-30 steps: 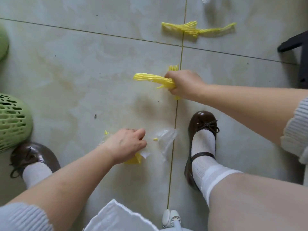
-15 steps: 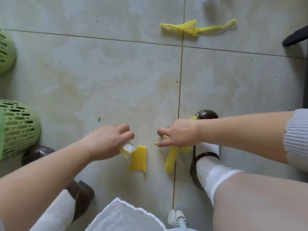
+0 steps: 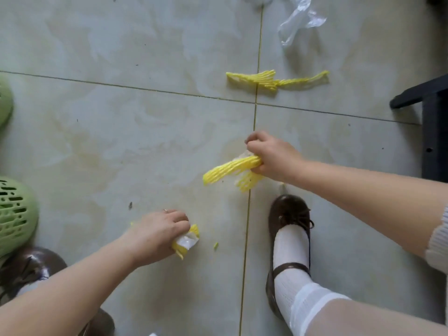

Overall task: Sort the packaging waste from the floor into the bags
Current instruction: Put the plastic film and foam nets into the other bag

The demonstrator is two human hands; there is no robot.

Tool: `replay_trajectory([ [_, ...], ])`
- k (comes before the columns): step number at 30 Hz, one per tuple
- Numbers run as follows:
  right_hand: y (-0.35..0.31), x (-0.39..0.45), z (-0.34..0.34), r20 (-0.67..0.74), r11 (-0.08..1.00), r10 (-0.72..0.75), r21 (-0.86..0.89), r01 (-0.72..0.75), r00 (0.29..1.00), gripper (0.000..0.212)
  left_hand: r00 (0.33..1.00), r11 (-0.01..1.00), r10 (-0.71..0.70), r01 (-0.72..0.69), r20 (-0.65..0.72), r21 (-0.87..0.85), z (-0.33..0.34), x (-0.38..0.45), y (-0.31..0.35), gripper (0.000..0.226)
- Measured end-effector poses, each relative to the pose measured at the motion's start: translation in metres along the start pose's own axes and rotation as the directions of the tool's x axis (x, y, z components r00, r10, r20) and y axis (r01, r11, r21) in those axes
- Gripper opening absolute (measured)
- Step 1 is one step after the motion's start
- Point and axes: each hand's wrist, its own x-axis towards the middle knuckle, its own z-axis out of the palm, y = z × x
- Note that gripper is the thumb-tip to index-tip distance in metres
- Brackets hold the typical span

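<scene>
- The right hand (image 3: 271, 157) has its fingers curled round a bunch of yellow foam fruit netting (image 3: 231, 170) with some clear film.
- The left hand (image 3: 157, 235) grips a crumpled wad of yellow netting and clear plastic (image 3: 186, 241) at 7 o'clock from the right hand.
- Next, I judge: keep both grips tight and reach to 12 o'clock for the loose yellow net strip (image 3: 274, 80), then the clear plastic bag scrap (image 3: 295, 18).

The left hand (image 3: 157, 236) hides most of its crumpled yellow wad (image 3: 188, 242); green basket (image 3: 14, 214) is cut off.
</scene>
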Motion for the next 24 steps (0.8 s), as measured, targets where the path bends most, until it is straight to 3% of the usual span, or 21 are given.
replay_trajectory([
  [2,0.021,0.021,-0.027,-0.149,0.996,0.084,0.054,-0.077,0.985,0.027,0.966,0.971,-0.215,0.195,-0.144,-0.141,-0.017,0.010,-0.014,0.021],
  [5,0.043,0.051,-0.058,-0.209,0.992,0.130,0.025,-0.127,0.969,0.025,0.823,0.843,-0.513,0.431,-0.243,-0.321,-0.052,0.032,-0.032,0.022],
  [8,0.052,0.082,-0.069,-0.172,0.988,0.151,-0.011,-0.156,0.973,0.026,0.735,0.756,-0.630,0.507,-0.251,-0.413,-0.082,0.057,-0.046,0.033],
  [10,0.054,0.098,-0.070,-0.104,0.984,0.164,-0.056,-0.170,0.981,0.030,0.713,0.739,-0.649,0.509,-0.265,-0.441,-0.095,0.072,-0.051,0.041],
  [13,0.050,0.114,-0.068,-0.097,0.981,0.177,-0.061,-0.183,0.979,0.031,0.742,0.762,-0.601,0.421,-0.297,-0.492,-0.110,0.090,-0.057,0.042],
  [16,0.038,0.116,-0.063,-0.074,0.996,0.053,-0.062,-0.058,0.996,0.027,0.790,0.803,-0.534,0.362,-0.301,-0.474,-0.121,0.105,-0.067,0.039],
  [18,0.035,0.108,-0.060,-0.112,0.997,0.018,0.070,-0.010,0.994,0.035,0.795,0.817,-0.525,0.369,-0.306,-0.443,-0.122,0.114,-0.073,0.047],
  [21,0.048,0.092,-0.066,-0.211,0.941,0.153,0.330,-0.077,0.965,0.061,0.789,0.837,-0.516,0.384,-0.332,-0.389,-0.125,0.126,-0.074,0.045],
  [24,0.082,0.083,-0.072,-0.171,0.913,0.289,0.344,-0.218,0.942,0.083,0.799,0.845,-0.511,0.400,-0.317,-0.355,-0.123,0.133,-0.077,0.041],
])
